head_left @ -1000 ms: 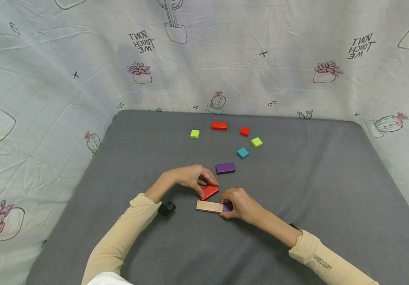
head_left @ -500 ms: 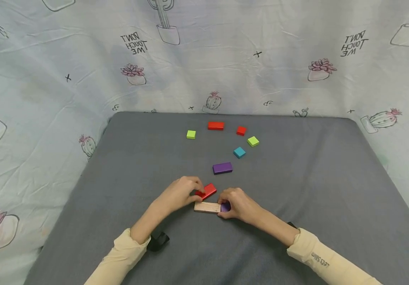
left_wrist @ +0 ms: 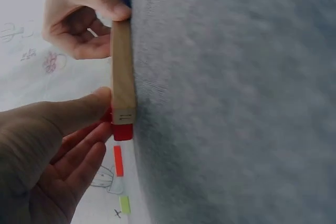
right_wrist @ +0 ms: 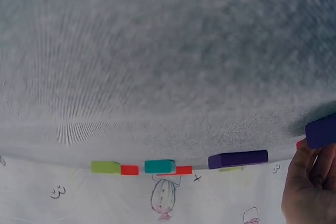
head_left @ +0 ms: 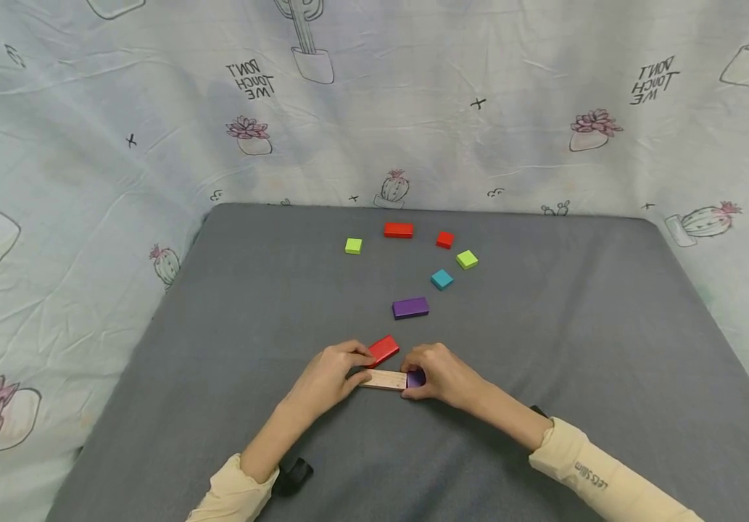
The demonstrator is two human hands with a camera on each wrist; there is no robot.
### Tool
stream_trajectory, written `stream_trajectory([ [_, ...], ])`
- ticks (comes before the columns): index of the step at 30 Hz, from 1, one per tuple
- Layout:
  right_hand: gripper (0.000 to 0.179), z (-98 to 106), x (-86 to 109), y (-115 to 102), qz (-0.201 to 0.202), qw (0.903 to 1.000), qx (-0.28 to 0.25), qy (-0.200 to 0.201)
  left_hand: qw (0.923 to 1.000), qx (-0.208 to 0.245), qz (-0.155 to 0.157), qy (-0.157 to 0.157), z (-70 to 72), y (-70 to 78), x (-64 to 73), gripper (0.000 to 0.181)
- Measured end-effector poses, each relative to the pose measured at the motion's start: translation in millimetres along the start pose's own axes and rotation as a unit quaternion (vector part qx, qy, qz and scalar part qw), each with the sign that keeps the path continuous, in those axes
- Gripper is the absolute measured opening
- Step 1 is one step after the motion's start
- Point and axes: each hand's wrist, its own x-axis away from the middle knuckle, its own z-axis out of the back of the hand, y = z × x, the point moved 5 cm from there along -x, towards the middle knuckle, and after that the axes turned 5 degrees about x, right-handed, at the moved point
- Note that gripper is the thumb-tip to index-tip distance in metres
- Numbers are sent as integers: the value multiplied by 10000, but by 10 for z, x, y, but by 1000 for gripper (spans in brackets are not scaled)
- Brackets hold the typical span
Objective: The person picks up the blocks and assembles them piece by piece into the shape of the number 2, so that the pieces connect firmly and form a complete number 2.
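At the near-left end of the red block (head_left: 384,349), the nearer left grip (head_left: 328,373) is placed; whether anything is pinched cannot be told. The block's long axis is slanted away rightward, beyond the crosswise wooden block (head_left: 386,380), beside whose right end a purple block (head_left: 416,379) is pinched by the right grip (head_left: 442,373).

Past the grey cloth-covered table (head_left: 544,326) I see a creased white fabric backdrop (head_left: 426,138), printed with potted cacti (head_left: 395,188).
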Motion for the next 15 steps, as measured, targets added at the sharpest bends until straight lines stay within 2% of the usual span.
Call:
stream_trajectory([
  [5,34,18,-29,-17,82,9999,80,-122,9999,-26,-36,131,16,-2,17,16],
  [10,47,44,-44,-35,38,9997,73,-247,10000,7,0,76,2,0,23,17],
  [15,48,254,-146,57,65,9995,-89,-300,10000,42,0,13,-3,-13,27,20],
])
